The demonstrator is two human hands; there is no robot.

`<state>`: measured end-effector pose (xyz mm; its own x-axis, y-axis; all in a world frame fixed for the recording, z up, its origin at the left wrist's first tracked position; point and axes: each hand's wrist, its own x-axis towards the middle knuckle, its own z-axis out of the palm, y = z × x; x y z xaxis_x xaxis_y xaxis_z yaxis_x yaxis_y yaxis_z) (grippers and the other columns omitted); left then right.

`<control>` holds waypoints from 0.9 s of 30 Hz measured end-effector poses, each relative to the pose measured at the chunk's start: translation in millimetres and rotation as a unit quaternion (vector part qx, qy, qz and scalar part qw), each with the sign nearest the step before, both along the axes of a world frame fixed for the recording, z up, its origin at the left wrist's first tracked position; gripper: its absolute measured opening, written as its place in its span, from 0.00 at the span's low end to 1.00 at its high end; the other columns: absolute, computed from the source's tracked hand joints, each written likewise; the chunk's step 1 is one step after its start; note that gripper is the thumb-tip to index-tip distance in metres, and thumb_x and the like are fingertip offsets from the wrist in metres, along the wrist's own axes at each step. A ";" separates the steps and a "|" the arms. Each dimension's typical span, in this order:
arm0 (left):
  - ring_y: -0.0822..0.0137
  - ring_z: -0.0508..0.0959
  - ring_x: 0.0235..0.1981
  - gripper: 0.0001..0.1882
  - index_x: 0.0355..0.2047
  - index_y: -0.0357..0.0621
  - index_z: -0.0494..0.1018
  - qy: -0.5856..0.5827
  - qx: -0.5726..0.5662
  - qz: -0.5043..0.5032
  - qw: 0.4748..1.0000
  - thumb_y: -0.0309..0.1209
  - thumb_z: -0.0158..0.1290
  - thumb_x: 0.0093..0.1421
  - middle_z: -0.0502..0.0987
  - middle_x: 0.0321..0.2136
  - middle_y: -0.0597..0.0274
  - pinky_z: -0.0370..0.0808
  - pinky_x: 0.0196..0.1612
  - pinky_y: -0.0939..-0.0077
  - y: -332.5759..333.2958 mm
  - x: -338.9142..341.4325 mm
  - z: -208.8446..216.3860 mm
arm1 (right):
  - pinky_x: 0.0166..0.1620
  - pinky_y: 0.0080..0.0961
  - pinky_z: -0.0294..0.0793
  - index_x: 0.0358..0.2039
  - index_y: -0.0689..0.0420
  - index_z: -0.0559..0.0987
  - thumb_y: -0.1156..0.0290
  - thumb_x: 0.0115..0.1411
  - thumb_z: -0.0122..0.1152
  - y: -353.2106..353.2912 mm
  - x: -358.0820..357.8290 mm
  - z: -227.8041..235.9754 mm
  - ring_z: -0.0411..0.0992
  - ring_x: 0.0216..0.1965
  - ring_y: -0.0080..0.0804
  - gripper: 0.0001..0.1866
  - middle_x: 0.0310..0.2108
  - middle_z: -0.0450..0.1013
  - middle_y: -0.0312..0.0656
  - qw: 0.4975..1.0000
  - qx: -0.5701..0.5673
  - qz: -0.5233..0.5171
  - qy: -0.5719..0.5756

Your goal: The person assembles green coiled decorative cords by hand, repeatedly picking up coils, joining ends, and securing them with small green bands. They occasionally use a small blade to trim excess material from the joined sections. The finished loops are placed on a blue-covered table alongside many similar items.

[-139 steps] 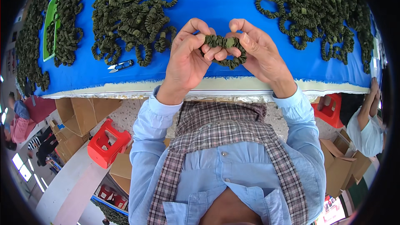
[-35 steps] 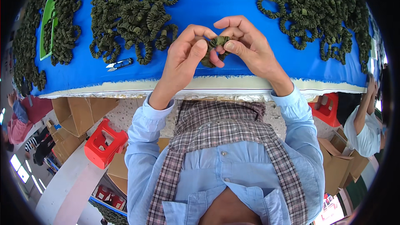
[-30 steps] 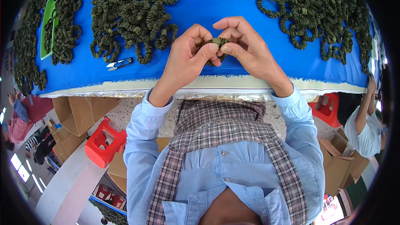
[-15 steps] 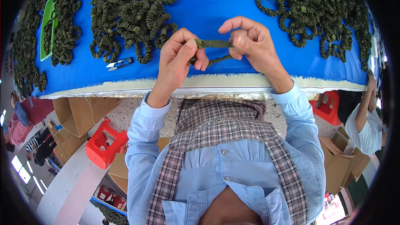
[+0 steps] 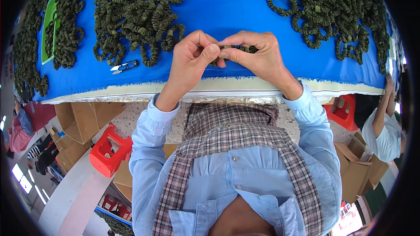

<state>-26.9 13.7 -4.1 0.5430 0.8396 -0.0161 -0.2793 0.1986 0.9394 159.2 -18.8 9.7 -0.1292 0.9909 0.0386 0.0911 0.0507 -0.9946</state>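
Both my hands meet above the near part of the blue table, pinching one dark green scrunchie (image 5: 238, 48) between them. My left hand (image 5: 195, 57) grips it with thumb and forefinger. Thumb and fingers of my right hand (image 5: 258, 54) press on it from the other side, fingertips touching the left ones. Most of the scrunchie is hidden behind my fingers. A big heap of similar green scrunchies (image 5: 135, 15) lies beyond my left hand, and another heap (image 5: 326, 11) lies to the far right. Small thread snips (image 5: 125, 67) rest on the cloth left of my left hand.
A green tray (image 5: 49, 26) sits among more scrunchies at the far left. Below the table edge stand a red stool (image 5: 110, 150) and cardboard boxes (image 5: 85, 120); another red stool (image 5: 343, 112) is at the right. A co-worker's arm (image 5: 384, 105) reaches to the table's right end.
My hands have come together, the right moving left toward the left hand. The scrunchie, stretched between them before, is now bunched and mostly covered by my fingers.
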 end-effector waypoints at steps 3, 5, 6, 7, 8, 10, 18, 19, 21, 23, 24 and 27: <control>0.71 0.76 0.24 0.10 0.25 0.39 0.65 0.015 0.005 0.029 0.999 0.27 0.51 0.63 0.74 0.26 0.57 0.75 0.27 0.77 -1.5 -1.1 2.8 | 0.18 0.12 0.51 0.30 0.58 0.83 0.73 0.53 0.67 0.1 5.5 9.9 0.57 0.16 0.07 0.04 0.17 0.72 0.28 0.999 -0.041 0.006 -0.026; 0.72 0.74 0.21 0.10 0.24 0.40 0.64 0.020 0.012 0.056 0.998 0.26 0.48 0.63 0.73 0.24 0.58 0.74 0.26 0.74 -0.4 -5.2 3.9 | 0.18 0.12 0.50 0.27 0.58 0.82 0.74 0.53 0.66 0.4 9.3 8.0 0.57 0.16 0.07 0.03 0.16 0.71 0.27 0.999 -0.029 0.004 -0.045; 0.73 0.73 0.20 0.09 0.24 0.41 0.64 -0.014 0.004 0.056 0.998 0.25 0.48 0.62 0.72 0.23 0.58 0.74 0.25 0.73 0.2 -6.9 3.1 | 0.18 0.13 0.50 0.27 0.59 0.82 0.74 0.53 0.66 0.5 9.9 8.4 0.57 0.16 0.07 0.03 0.16 0.69 0.26 0.999 -0.031 0.008 -0.031; 0.73 0.72 0.19 0.09 0.24 0.41 0.63 -0.048 -0.005 0.057 0.997 0.24 0.47 0.61 0.71 0.22 0.59 0.73 0.24 0.73 1.0 -8.4 1.2 | 0.18 0.13 0.50 0.27 0.59 0.81 0.74 0.52 0.66 0.9 10.5 9.3 0.56 0.16 0.07 0.03 0.15 0.68 0.25 0.999 -0.032 0.012 -0.017; 0.73 0.71 0.18 0.08 0.24 0.42 0.63 -0.082 -0.013 0.057 0.995 0.23 0.47 0.60 0.71 0.20 0.60 0.73 0.24 0.72 1.5 -9.4 0.2 | 0.18 0.13 0.49 0.27 0.59 0.81 0.74 0.52 0.66 1.3 11.2 10.2 0.56 0.16 0.07 0.03 0.15 0.66 0.25 0.999 -0.034 0.016 -0.003; 0.74 0.70 0.16 0.06 0.24 0.41 0.64 -0.136 -0.097 0.048 0.985 0.22 0.48 0.59 0.69 0.19 0.61 0.72 0.24 0.73 1.9 -8.0 6.2 | 0.19 0.14 0.49 0.29 0.59 0.81 0.75 0.52 0.66 2.9 15.9 10.9 0.55 0.16 0.07 0.04 0.15 0.66 0.24 0.999 -0.044 0.022 0.009; 0.81 0.69 0.18 0.09 0.34 0.36 0.72 0.162 0.059 -0.029 0.985 0.31 0.54 0.62 0.72 0.18 0.69 0.69 0.24 0.86 1.6 -1.6 9.4 | 0.21 0.14 0.56 0.34 0.59 0.81 0.76 0.51 0.65 4.9 11.5 12.0 0.61 0.18 0.11 0.08 0.19 0.70 0.30 0.998 0.006 0.054 -0.038; 0.78 0.75 0.22 0.14 0.30 0.38 0.71 0.160 0.079 -0.032 0.983 0.37 0.50 0.65 0.73 0.18 0.66 0.67 0.23 0.85 0.7 -4.5 8.2 | 0.21 0.14 0.58 0.34 0.60 0.81 0.76 0.52 0.64 4.2 11.2 12.8 0.64 0.19 0.12 0.08 0.20 0.71 0.31 0.997 0.015 0.054 -0.044; 0.78 0.74 0.21 0.14 0.27 0.39 0.69 0.080 0.039 -0.001 0.996 0.36 0.50 0.66 0.71 0.17 0.67 0.67 0.22 0.86 0.2 -5.0 2.1 | 0.23 0.14 0.62 0.34 0.61 0.81 0.76 0.53 0.64 4.6 11.5 10.9 0.67 0.21 0.13 0.08 0.23 0.74 0.34 0.997 0.043 0.052 -0.046; 0.78 0.70 0.18 0.15 0.23 0.42 0.66 0.045 0.017 0.019 0.999 0.35 0.49 0.66 0.66 0.15 0.70 0.71 0.25 0.81 2.0 -9.6 2.0 | 0.25 0.14 0.66 0.34 0.61 0.81 0.77 0.53 0.64 5.8 12.8 4.9 0.71 0.23 0.15 0.07 0.25 0.76 0.35 0.995 0.080 0.050 -0.038; 0.78 0.69 0.18 0.15 0.23 0.42 0.66 0.011 0.007 0.032 0.999 0.34 0.48 0.66 0.65 0.15 0.70 0.73 0.27 0.79 1.5 -9.3 1.2 | 0.25 0.15 0.66 0.33 0.61 0.81 0.77 0.53 0.64 5.6 14.9 6.3 0.71 0.24 0.16 0.07 0.26 0.76 0.36 0.997 0.056 0.048 -0.038; 0.77 0.67 0.17 0.13 0.24 0.43 0.66 -0.079 -0.029 0.050 0.995 0.32 0.48 0.66 0.61 0.15 0.71 0.78 0.34 0.66 0.2 -8.2 -2.6 | 0.26 0.15 0.68 0.32 0.61 0.81 0.77 0.52 0.65 5.8 19.6 10.1 0.72 0.25 0.17 0.06 0.27 0.77 0.37 0.998 0.020 0.038 -0.037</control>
